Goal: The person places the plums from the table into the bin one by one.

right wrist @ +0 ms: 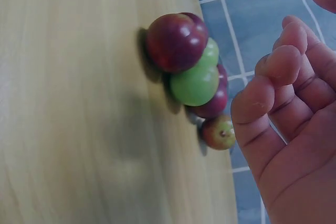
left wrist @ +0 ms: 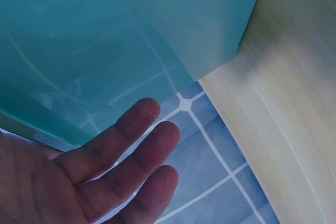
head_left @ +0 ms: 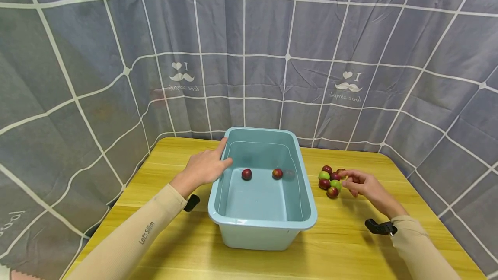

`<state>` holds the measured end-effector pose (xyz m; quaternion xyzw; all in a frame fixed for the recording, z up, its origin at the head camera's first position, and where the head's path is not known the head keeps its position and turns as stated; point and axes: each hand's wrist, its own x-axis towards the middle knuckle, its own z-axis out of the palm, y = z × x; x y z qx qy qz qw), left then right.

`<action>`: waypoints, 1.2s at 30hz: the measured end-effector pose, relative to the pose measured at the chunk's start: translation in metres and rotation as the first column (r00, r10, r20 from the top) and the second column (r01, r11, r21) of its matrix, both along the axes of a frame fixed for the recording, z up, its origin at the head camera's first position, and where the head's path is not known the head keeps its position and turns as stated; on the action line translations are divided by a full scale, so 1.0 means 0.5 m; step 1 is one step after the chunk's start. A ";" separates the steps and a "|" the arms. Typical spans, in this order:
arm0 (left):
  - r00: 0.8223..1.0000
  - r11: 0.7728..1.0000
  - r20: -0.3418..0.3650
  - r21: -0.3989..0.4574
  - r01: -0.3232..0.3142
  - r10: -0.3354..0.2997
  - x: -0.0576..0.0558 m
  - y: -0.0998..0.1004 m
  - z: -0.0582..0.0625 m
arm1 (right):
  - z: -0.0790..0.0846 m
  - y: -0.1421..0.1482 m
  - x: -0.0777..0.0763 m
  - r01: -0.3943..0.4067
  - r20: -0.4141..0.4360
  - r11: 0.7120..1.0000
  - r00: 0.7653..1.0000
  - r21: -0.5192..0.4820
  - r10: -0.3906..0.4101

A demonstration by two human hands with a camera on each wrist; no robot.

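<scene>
A pale blue plastic tub stands in the middle of the table. My left hand rests on its left rim, index finger stretched along the edge and thumb reaching over it. Its other three fingers extend loosely below, outside the wall. Inside the tub lie two dark red plums, one on the left and one on the right. To the right of the tub, several red and green plums sit bunched together. My right hand hovers at their right side, fingers loosely bent and holding nothing.
The yellow wood-grain table carries the tub and fruit. A grey curtain with white grid lines hangs behind and along both sides. Black straps sit at the wrists.
</scene>
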<state>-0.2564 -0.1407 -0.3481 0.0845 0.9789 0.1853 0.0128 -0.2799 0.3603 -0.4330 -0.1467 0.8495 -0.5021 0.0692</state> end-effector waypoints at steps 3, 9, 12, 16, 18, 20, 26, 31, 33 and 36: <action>1.000 1.000 0.001 -0.002 -0.003 0.003 0.001 0.000 0.001 | -0.009 0.002 -0.001 -0.009 0.012 1.000 1.000 0.000 0.009; 1.000 1.000 -0.008 -0.002 -0.003 0.003 0.001 0.000 0.001 | -0.023 0.002 0.002 -0.005 0.037 1.000 0.999 -0.001 0.005; 1.000 1.000 -0.010 0.008 -0.001 0.001 0.000 0.000 0.002 | -0.033 0.003 0.000 0.006 0.053 1.000 0.999 0.017 -0.006; 1.000 1.000 -0.010 0.018 -0.001 0.002 -0.001 0.000 0.003 | -0.047 0.004 -0.006 0.031 0.072 0.999 0.997 0.045 -0.034; 1.000 1.000 -0.008 0.019 0.002 -0.002 -0.001 0.000 0.004 | -0.052 0.006 -0.008 0.036 0.072 0.998 0.997 0.054 -0.040; 1.000 1.000 -0.006 0.018 -0.002 0.002 0.000 0.001 0.006 | -0.058 0.007 -0.011 0.027 0.063 0.998 0.998 0.053 -0.030; 1.000 1.000 -0.009 0.006 -0.003 0.003 0.000 0.003 0.005 | -0.067 0.010 -0.010 -0.001 0.069 1.000 0.998 0.016 0.000; 1.000 1.000 -0.013 0.004 -0.008 0.008 -0.001 0.003 0.002 | -0.071 0.009 -0.012 -0.003 0.074 1.000 0.997 0.012 0.002; 1.000 1.000 -0.012 0.007 -0.008 0.008 -0.001 0.002 0.001 | -0.073 0.007 -0.014 0.000 0.065 1.000 0.998 0.019 -0.001; 1.000 1.000 -0.010 0.012 -0.004 0.004 -0.001 0.001 -0.001 | -0.077 0.005 -0.015 0.007 0.049 0.999 0.999 0.040 -0.009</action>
